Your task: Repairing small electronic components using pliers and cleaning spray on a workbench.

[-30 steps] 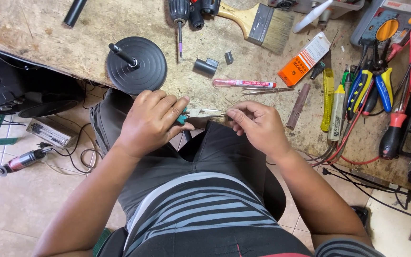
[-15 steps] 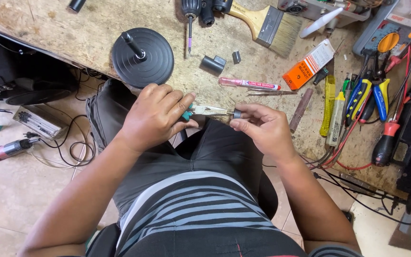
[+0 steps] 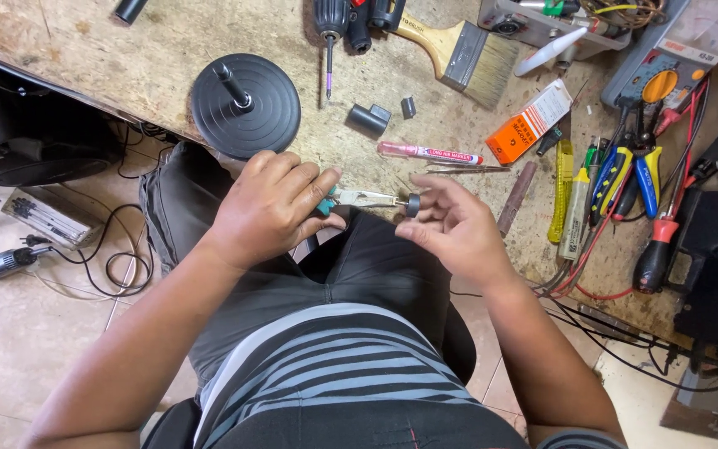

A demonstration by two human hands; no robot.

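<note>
Here, one pliers, two hands (one small part).

The scene is lit evenly by soft daylight; only faint shadows are cast beneath the hands. No glare is seen. Slight bending is noticed toward the frame edges.

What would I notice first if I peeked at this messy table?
Right in the middle, the left hand grips small pliers that pinch a little dark cap, with the right hand open beside it. Behind them on the wooden bench stand a round black base and a big paintbrush.
</note>
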